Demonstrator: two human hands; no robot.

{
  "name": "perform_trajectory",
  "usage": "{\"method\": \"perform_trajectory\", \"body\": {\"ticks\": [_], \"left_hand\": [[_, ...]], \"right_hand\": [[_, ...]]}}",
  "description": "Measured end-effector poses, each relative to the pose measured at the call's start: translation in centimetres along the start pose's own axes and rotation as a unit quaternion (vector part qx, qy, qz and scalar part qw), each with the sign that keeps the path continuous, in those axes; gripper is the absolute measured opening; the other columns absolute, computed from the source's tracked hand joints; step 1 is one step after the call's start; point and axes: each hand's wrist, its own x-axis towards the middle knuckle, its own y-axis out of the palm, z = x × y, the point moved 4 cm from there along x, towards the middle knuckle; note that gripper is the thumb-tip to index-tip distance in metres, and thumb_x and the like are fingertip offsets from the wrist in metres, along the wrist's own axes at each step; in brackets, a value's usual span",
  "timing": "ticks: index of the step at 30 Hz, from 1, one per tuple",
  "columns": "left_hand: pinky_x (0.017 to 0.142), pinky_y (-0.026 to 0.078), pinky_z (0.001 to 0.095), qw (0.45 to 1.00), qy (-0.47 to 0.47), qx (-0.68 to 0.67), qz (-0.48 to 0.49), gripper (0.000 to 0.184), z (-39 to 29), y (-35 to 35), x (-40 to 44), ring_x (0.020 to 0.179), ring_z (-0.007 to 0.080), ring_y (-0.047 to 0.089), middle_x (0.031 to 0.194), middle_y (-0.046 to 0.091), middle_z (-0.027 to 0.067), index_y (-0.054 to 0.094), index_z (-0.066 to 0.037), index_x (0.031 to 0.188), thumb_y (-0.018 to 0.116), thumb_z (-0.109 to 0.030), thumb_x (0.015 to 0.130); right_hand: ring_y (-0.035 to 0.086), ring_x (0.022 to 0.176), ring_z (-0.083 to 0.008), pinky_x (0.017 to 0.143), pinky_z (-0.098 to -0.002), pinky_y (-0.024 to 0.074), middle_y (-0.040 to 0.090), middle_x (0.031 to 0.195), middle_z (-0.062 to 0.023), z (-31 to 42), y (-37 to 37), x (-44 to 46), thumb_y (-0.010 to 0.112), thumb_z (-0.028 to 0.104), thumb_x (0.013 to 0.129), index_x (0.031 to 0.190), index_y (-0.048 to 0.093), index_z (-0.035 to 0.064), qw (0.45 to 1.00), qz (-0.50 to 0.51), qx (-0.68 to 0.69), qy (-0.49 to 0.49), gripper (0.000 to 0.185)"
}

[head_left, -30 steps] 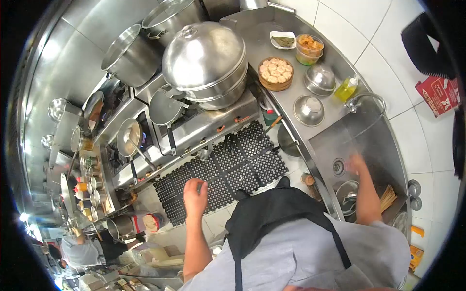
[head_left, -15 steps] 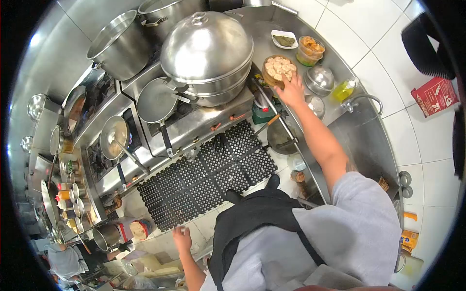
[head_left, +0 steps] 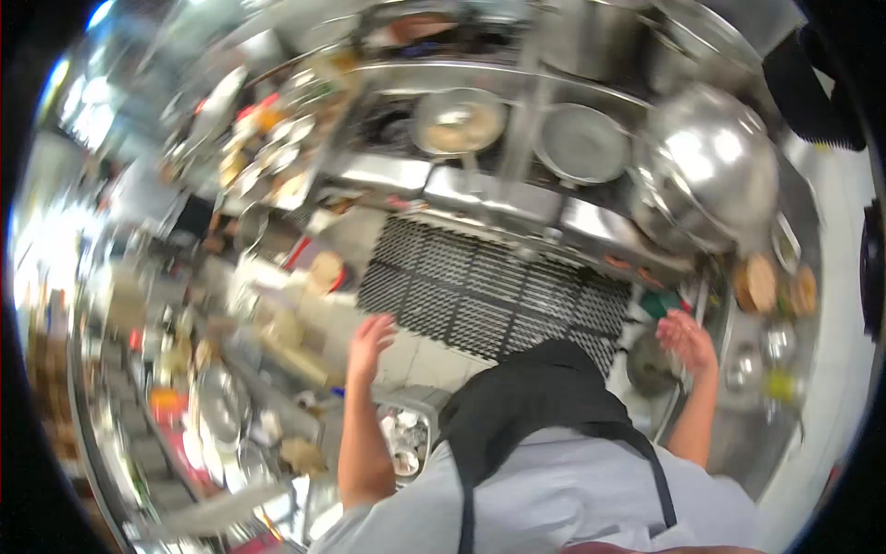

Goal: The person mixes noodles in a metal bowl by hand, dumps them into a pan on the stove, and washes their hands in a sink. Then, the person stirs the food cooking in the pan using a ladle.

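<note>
My left hand (head_left: pixel 371 342) is raised over the pale floor tiles, left of the black rubber mat (head_left: pixel 494 286). It is empty, with its fingers loosely apart. Near the steel counter (head_left: pixel 738 434) at the right, my right hand (head_left: pixel 688 342) hangs in the air with spread fingers and nothing in it. A dark round pan (head_left: pixel 652 364) lies low beside that hand. Farther right on the counter stands a round brown container (head_left: pixel 756 283), blurred by motion. Behind it rises a large steamer pot with a domed lid (head_left: pixel 711 157).
On the stove are a flat frying pan (head_left: pixel 581 145) and a wok (head_left: pixel 459 123) with something light brown inside. A bin (head_left: pixel 406 434) stands by my left forearm. At the left, another person (head_left: pixel 148 201) is near shelves and containers, all smeared.
My view has swung left, so the stove now lies ahead. My right hand has come away from the round container of pale pieces and drawn back towards my body.
</note>
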Motion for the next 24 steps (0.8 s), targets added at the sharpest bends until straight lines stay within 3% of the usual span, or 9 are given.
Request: {"method": "perform_trajectory", "body": {"ticks": [1,2,3,5,9,11,15,18,24], "left_hand": [[0.092,0.046,0.0396,0.949,0.055,0.309,-0.005,0.037,0.7,-0.7,2.5,0.102,0.0226,0.06,0.115,0.064,0.0082,0.066,-0.007,0.113,0.064,-0.036,0.09],[0.097,0.043,0.0429,0.754,0.108,0.641,-0.093,0.037,-3.4,1.8,0.0,0.112,0.0305,0.055,0.117,0.062,0.013,0.067,-0.011,0.113,0.068,-0.036,0.086],[0.1,0.041,0.0429,0.683,0.303,0.654,-0.116,0.037,-4.3,1.8,0.1,0.118,0.0329,0.051,0.119,0.06,0.0159,0.067,-0.011,0.111,0.073,-0.03,0.081],[0.098,0.042,0.0395,0.852,0.324,0.384,-0.145,0.036,-10.0,1.6,-1.2,0.114,0.032,0.054,0.115,0.062,0.0148,0.067,-0.009,0.11,0.076,-0.022,0.078],[0.095,0.043,0.0351,0.722,0.509,0.328,-0.334,0.035,-26.2,-0.8,-16.5,0.104,0.0244,0.058,0.11,0.063,0.0104,0.064,-0.001,0.111,0.071,-0.008,0.077],[0.093,0.043,0.0422,0.51,0.727,0.341,-0.309,0.033,-32.2,-1.1,-25.1,0.103,0.0306,0.058,0.102,0.064,0.0191,0.062,0.009,0.108,0.062,-0.005,0.078],[0.093,0.043,0.0423,0.236,0.79,0.442,-0.354,0.033,-37.1,0.9,-37.6,0.103,0.0305,0.058,0.102,0.063,0.0187,0.062,0.008,0.108,0.062,-0.007,0.079],[0.093,0.043,0.0424,0.175,0.754,0.523,-0.357,0.033,-37.7,3.2,-41.2,0.103,0.0305,0.058,0.103,0.063,0.0184,0.061,0.008,0.108,0.062,-0.009,0.08],[0.093,0.043,0.0426,0.187,0.694,0.587,-0.372,0.033,-37.3,4.7,-43.2,0.102,0.0303,0.058,0.103,0.062,0.0178,0.061,0.007,0.108,0.061,-0.012,0.081]], "right_hand": [[0.063,0.099,-0.0256,0.084,-0.0405,0.0496,0.067,0.11,-0.0124,-4.7,-1.7,3.1,0.068,0.029,0.086,0.118,0.062,0.0007,0.879,0.098,-0.457,0.095,0.044],[0.063,0.101,-0.0273,0.086,-0.0419,0.0493,0.067,0.11,-0.0149,-8.5,-4.7,6.3,0.068,0.027,0.084,0.114,0.065,0.0005,0.55,0.157,-0.808,0.14,0.04],[0.063,0.096,-0.0263,0.084,-0.0407,0.0497,0.068,0.106,-0.0144,-7.7,-2.5,7.7,0.068,0.024,0.083,0.107,0.066,0.0016,0.61,0.136,-0.774,0.096,0.032],[0.064,0.088,-0.0242,0.081,-0.0381,0.0504,0.068,0.099,-0.0133,-4.0,5.8,6.7,0.067,0.017,0.081,0.092,0.068,0.0038,0.725,0.093,-0.683,0.017,0.017],[0.053,0.068,-0.0173,0.063,-0.0317,0.0448,0.058,0.076,-0.0057,14.0,25.4,3.6,0.071,0.004,0.071,0.071,0.059,0.0032,0.769,0.093,-0.558,-0.297,0.012],[0.051,0.068,-0.0172,0.064,-0.0302,0.0416,0.059,0.079,-0.0056,21.9,30.6,1.0,0.074,0.006,0.07,0.073,0.059,0.0042,0.653,0.158,-0.479,-0.566,0.016],[0.053,0.075,-0.0198,0.068,-0.0329,0.043,0.058,0.081,-0.0068,30.3,39.9,-8.3,0.073,0.01,0.072,0.078,0.057,0.0052,0.342,0.173,-0.365,-0.848,0.017],[0.053,0.077,-0.0202,0.068,-0.0335,0.0433,0.058,0.083,-0.0071,30.3,44.7,-11.0,0.071,0.012,0.073,0.08,0.056,0.0052,0.212,0.241,-0.356,-0.878,0.018],[0.053,0.079,-0.021,0.07,-0.0346,0.0438,0.057,0.086,-0.0078,30.6,46.9,-12.0,0.069,0.016,0.076,0.084,0.054,0.0052,0.152,0.291,-0.357,-0.874,0.02]]}}
